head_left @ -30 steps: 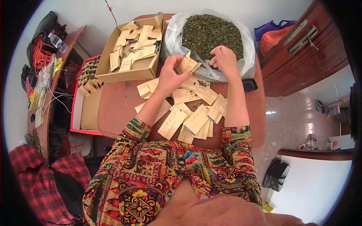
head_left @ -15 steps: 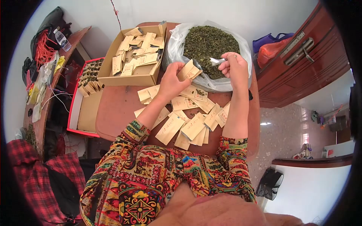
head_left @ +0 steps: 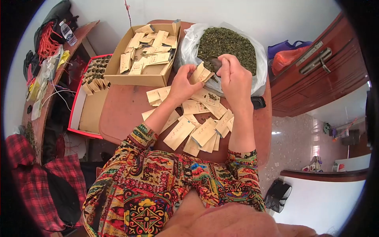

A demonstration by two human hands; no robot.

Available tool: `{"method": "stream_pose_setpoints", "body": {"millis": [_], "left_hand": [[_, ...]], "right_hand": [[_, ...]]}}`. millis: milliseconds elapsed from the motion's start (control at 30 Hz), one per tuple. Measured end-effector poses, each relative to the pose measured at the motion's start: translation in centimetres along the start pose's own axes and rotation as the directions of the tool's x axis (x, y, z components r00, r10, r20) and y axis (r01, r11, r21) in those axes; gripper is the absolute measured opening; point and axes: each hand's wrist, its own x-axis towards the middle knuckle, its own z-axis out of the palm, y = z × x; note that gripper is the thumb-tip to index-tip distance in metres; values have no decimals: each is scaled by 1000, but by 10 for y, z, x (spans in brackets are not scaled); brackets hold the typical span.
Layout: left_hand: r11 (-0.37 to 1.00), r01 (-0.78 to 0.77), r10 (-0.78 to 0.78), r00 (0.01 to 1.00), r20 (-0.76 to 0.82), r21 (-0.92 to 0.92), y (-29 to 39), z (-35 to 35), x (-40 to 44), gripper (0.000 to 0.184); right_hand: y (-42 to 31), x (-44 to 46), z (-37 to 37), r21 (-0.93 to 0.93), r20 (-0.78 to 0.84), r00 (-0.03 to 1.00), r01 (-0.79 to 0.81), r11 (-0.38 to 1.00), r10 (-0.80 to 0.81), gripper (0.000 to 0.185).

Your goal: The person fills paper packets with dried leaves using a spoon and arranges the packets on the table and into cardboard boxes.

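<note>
Pinched in my left hand [head_left: 183, 82] is a small tan paper packet [head_left: 201, 74], tilted, its mouth toward the right. My right hand [head_left: 236, 78] grips a spoon [head_left: 215, 62], whose dark bowl is close to the packet's mouth; whether they touch I cannot tell. Behind my right hand, a clear plastic bag [head_left: 258, 75] holds a heap of dark green dried leaves [head_left: 227, 44]. More paper packets [head_left: 179, 132] lie overlapping on the table below my hands, with loose leaf bits scattered on some of them.
A cardboard box [head_left: 136, 80] with many packets stands at the table's back left. Beyond it, a red-edged box [head_left: 87, 118] holds upright packets in rows. A small black object [head_left: 258, 102] lies at the right table edge [head_left: 263, 130]. A brown door [head_left: 335, 75] stands right.
My right hand has brought the spoon from over the leaves down and left to the packet's mouth. My left hand still holds the packet. The view has shifted slightly.
</note>
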Motion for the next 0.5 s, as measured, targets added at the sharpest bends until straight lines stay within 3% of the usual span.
{"method": "stream_pose_setpoints", "body": {"millis": [233, 300, 467, 500], "left_hand": [[998, 29, -28, 1000, 13, -50, 8, -5, 2, 51], [982, 84, -79, 996, 35, -167, 11, -7, 1, 52], [992, 62, -59, 998, 32, -106, 15, -9, 0, 51], [991, 67, -64, 997, 36, -112, 15, -9, -1, 51]], "right_hand": [[3, -1, 6, -38, 103, 986, 136, 990, -131, 13], [-5, 2, -1, 6, 44, 995, 85, 996, -85, 14], [-9, 0, -16, 31, -57, 998, -10, 999, 12, 17], [-6, 0, -16, 34, -12, 1000, 19, 999, -18, 16]]}}
